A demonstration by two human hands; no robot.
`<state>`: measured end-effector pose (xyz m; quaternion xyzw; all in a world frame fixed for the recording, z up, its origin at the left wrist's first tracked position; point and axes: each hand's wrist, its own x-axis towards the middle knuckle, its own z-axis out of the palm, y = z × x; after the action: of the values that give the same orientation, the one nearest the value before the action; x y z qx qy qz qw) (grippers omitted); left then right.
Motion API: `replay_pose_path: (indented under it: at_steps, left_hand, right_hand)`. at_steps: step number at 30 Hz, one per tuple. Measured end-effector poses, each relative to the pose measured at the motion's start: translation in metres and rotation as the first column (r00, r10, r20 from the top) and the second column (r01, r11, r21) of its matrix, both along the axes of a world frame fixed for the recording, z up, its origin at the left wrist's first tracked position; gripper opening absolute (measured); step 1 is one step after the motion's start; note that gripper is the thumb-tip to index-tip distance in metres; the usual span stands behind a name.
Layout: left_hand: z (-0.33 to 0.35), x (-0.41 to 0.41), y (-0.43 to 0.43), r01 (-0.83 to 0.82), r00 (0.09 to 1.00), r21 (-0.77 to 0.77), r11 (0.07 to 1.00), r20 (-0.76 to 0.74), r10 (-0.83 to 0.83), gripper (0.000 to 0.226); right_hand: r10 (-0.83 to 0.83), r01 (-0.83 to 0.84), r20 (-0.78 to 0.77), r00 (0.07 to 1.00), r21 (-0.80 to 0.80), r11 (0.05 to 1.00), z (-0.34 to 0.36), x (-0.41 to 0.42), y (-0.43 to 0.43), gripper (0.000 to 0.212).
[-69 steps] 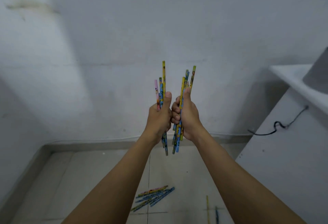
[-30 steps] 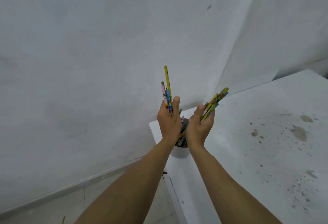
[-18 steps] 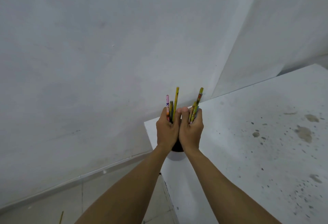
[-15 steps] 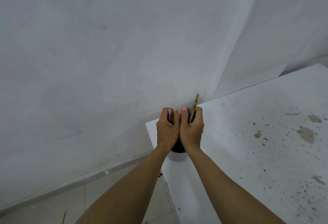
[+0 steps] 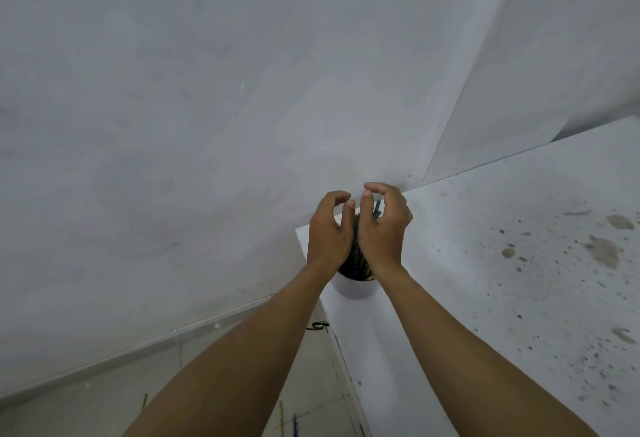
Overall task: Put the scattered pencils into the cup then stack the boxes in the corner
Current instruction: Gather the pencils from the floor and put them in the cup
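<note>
**Head view: hands over the cup at the table corner**

- Left hand (image 5: 329, 232): you have it just left of frame centre, fingers curled and loosely parted, thumb apart from the fingertips. Nothing shows inside the curl.
- Right hand (image 5: 382, 228): it sits beside your left, the heels of the two hands nearly touching. Fingers are bent and spread, not clamped. A blue pencil tip (image 5: 376, 208) shows in the gap behind your thumb; whether any finger still touches it, you cannot tell.
- Cup (image 5: 353, 288): white, standing upright directly under both of your wrists, at centre frame. Only its near wall and part of the rim show.
- Pencils in the cup (image 5: 356, 260): a dark, packed bundle fills the mouth between your palms; single colours are hard to read.
- Table (image 5: 485, 298): a white top filling the right half of the frame, speckled with dark spots and stains toward the right. Its left corner lies just left of the cup, so the cup stands close to that edge. The top to the right of your forearm is bare and open.
- Walls (image 5: 173, 107): a plain grey wall fills the upper left; a second wall meets it in a corner line at upper right, just behind the table's far edge.
- Floor (image 5: 104, 412): pale tiles at lower left, below the table edge.
- Loose pencils on the floor (image 5: 281, 417): thin sticks at bottom centre, and another further left.
- Black cord (image 5: 318, 325): hangs beside the table's left edge, below the cup.
</note>
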<state>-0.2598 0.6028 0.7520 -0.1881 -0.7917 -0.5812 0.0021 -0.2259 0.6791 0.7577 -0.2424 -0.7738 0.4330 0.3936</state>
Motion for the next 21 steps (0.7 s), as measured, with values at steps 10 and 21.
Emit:
replay_pose_path:
  at_steps: [10,21]
  left_hand:
    - [0.009,0.024,-0.088,-0.085,0.995,-0.023,0.996,-0.048,0.084,0.019]
    - [0.010,0.086,-0.255,-0.013,0.999,-0.068,0.998,-0.045,0.010,0.016]
  right_hand:
    - [0.101,-0.090,-0.032,0.994,0.238,0.967,0.014,0.027,-0.072,0.015]
    - [0.179,-0.206,0.201,0.963,0.121,0.971,-0.002,0.093,-0.232,0.009]
